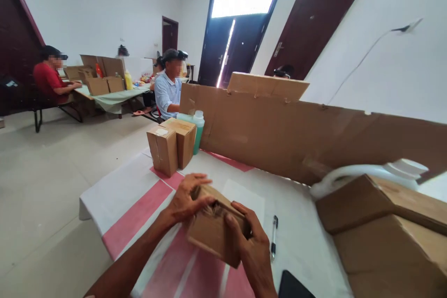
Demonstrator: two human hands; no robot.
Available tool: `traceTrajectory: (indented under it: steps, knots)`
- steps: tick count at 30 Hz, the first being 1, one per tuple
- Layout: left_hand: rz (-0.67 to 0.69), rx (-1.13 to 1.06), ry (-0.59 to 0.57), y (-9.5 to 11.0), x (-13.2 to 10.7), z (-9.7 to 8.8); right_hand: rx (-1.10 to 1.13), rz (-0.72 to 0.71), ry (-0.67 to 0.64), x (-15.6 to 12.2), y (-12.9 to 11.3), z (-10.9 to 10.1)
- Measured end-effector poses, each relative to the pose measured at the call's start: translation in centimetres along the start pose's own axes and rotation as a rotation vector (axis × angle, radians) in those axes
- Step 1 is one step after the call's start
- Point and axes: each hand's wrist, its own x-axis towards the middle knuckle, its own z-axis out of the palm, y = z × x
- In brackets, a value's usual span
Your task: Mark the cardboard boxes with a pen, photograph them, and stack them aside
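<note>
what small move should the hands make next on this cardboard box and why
Perhaps press the left hand's thumb gently over the dark, ragged spot on the cardboard box: it and the right hand hold opposite sides, thumbs close to that spot, though blur hides whether it is a tear or a flap.

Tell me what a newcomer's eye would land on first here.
Probably the cardboard box near the bottom centre, held between the left hand and the right hand. The bright window above the dark double doors at the back likely comes next, then the long cardboard panel stretching from the middle toward the right edge.
</note>
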Motion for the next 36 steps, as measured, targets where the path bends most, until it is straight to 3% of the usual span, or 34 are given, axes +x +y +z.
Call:
traceTrajectory:
  steps: [2,5,10,16,21,28,32,36]
  knots:
    - [-0.057,-0.056,0.059,0.6,-0.7,0.0,-0.009,0.065,0.132,-1.1,-0.5,0.9]
    - [-0.082,-0.08,-0.005,1.1,-1.6,0.5,-0.059,0.078,0.263,-2.1,-1.0,1.8]
    - [-0.143,-0.028,0.072,1.5,-0.9,2.3,-0.144,0.023,0.355,-2.6,-1.5,1.9]
    - [-0.204,-0.133,-0.263,2.5,1.7,1.7,-0.306,0.101,0.301,-4.8,-3.3,-0.4]
    - [-0.18,-0.124,-0.359,4.1,1.4,1.7,-0.203,0.075,0.214,-3.8,-4.2,-2.2]
    - [-0.11,0.23,-0.2,5.9,0.0,2.2,-0.197,-0.063,0.253,-3.7,-5.0,-0.3]
    - [-0.06,0.327,-0.137,5.4,-0.4,1.9,-0.214,-0.108,0.254,-4.3,-5.8,1.1]
    - [0.056,0.382,-0.116,4.8,-0.4,2.1,-0.247,-0.066,0.253,-4.0,-6.5,1.0]
